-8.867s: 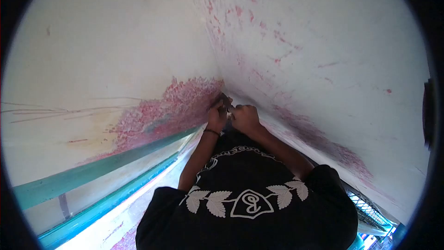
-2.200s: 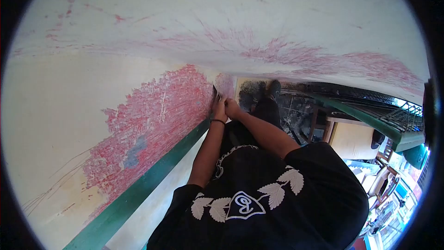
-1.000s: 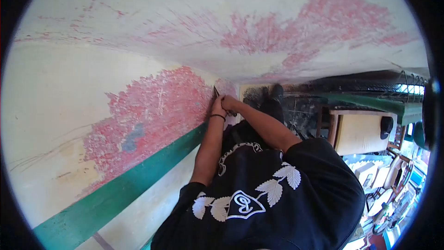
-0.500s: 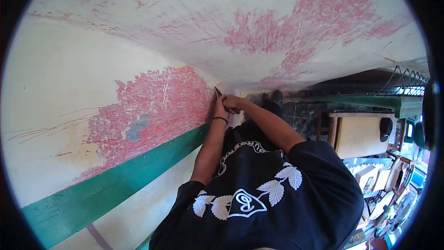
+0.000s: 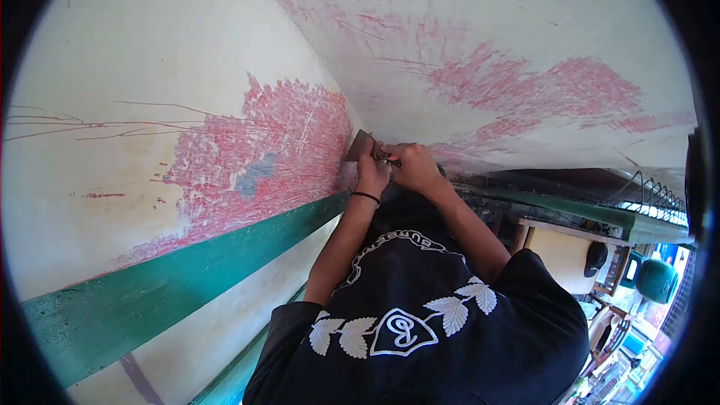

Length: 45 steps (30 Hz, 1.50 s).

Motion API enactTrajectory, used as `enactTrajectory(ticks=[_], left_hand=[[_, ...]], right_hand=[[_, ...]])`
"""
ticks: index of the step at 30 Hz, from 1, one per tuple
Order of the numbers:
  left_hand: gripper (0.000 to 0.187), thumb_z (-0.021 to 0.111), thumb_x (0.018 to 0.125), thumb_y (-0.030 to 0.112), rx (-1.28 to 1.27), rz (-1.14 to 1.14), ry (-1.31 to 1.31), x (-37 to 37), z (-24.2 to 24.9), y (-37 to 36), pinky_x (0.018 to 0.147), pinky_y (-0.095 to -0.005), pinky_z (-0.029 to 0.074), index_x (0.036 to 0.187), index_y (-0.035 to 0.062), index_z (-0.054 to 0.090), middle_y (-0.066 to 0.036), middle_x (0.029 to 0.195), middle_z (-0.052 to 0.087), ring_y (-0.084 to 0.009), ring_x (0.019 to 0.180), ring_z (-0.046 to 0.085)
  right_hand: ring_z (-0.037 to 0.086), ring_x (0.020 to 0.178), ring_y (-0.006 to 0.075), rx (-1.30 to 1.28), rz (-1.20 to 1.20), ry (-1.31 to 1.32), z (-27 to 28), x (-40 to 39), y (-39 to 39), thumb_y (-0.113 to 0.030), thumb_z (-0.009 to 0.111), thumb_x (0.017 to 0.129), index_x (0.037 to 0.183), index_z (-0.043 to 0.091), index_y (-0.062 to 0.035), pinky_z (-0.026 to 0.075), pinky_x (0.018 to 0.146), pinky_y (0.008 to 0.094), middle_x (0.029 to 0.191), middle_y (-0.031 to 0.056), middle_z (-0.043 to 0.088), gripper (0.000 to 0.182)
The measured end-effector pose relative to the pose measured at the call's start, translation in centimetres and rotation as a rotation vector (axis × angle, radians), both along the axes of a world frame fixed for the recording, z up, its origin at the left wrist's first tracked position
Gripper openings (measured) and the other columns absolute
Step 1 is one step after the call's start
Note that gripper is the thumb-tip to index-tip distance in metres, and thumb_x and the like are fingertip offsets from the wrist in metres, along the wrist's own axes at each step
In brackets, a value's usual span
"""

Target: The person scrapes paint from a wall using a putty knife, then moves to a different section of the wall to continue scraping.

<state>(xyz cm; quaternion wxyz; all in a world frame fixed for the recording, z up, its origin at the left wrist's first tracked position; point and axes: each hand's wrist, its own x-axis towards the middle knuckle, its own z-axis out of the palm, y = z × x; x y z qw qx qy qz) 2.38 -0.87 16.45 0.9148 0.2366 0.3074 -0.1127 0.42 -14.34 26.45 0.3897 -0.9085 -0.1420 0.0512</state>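
Note:
In the corner where two walls meet, a paint scraper (image 5: 359,147) has its flat, dark blade against or very near the scratched wall. The fingers of my left hand (image 5: 373,173) are closed around the scraper near the base of the blade; a dark band circles that wrist. My right hand (image 5: 417,168) grips the black and red handle, just to the right of the left. Beside the blade, the left wall has a large patch of scraped red paint (image 5: 300,131) with a small grey-blue spot (image 5: 256,175) in it.
A green painted band (image 5: 187,266) runs along the left wall below the patch. Fainter red scrapes (image 5: 540,94) mark the other wall. At right are a wire rack (image 5: 645,199), a cream panel (image 5: 559,259) with a dark cap (image 5: 596,258), and a green tank (image 5: 656,281).
The camera view has turned, shifting the walls. Both hands remain on the scraper, whose blade now shows its broad face instead of a thin edge.

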Motion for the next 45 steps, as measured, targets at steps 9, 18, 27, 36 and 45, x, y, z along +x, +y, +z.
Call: enactTrajectory(ticks=[9,18,27,36,45], left_hand=[[0.027,0.063,0.095,0.026,-0.244,0.048,-0.195,1.1,-2.3,1.6,0.09,-0.0338,0.045,0.112,0.0056,0.059,-0.004,0.095,0.06,-0.0193,0.093,0.057],[0.016,0.061,0.095,0.021,-0.002,0.138,-0.136,1.2,-2.9,1.9,0.085,-0.035,0.049,0.099,0.0061,0.06,-0.006,0.091,0.063,-0.0214,0.089,0.061],[0.014,0.063,0.094,0.02,-0.134,0.178,-0.123,2.5,-2.3,1.0,0.078,-0.0336,0.05,0.095,0.0061,0.059,-0.007,0.09,0.064,-0.0212,0.083,0.061],[0.015,0.063,0.094,0.019,-0.043,0.203,-0.081,2.8,-2.4,0.5,0.082,-0.0357,0.05,0.097,0.0045,0.061,-0.01,0.091,0.065,-0.023,0.086,0.062],[0.014,0.065,0.093,0.018,-0.035,0.234,-0.089,3.3,-0.2,-0.1,0.08,-0.0361,0.051,0.094,0.0049,0.061,-0.009,0.088,0.066,-0.0223,0.085,0.063]], right_hand=[[0.065,0.08,0.043,-0.042,0.026,0.006,-0.3,2.9,1.7,-0.002,0.066,0.069,0.095,0.064,0.0,0.053,0.073,0.0494,0.081,0.0234,0.066,0.025],[0.065,0.081,0.0443,-0.105,0.276,0.018,-3.0,6.6,2.6,-0.011,0.066,0.076,0.101,0.061,-0.0013,0.052,0.074,0.0519,0.083,0.0224,0.068,0.027],[0.065,0.084,0.0445,-0.06,0.282,0.099,1.1,6.6,1.1,-0.006,0.066,0.074,0.106,0.061,0.0014,0.053,0.078,0.0498,0.088,0.0245,0.068,0.034],[0.064,0.083,0.0434,0.003,0.308,0.044,0.6,7.0,0.2,-0.007,0.067,0.074,0.103,0.061,0.0009,0.051,0.079,0.0485,0.086,0.0237,0.067,0.031],[0.064,0.085,0.0431,-0.008,0.328,0.062,0.8,7.3,-0.6,-0.008,0.067,0.074,0.103,0.059,0.0006,0.05,0.079,0.0479,0.089,0.0233,0.066,0.032]])
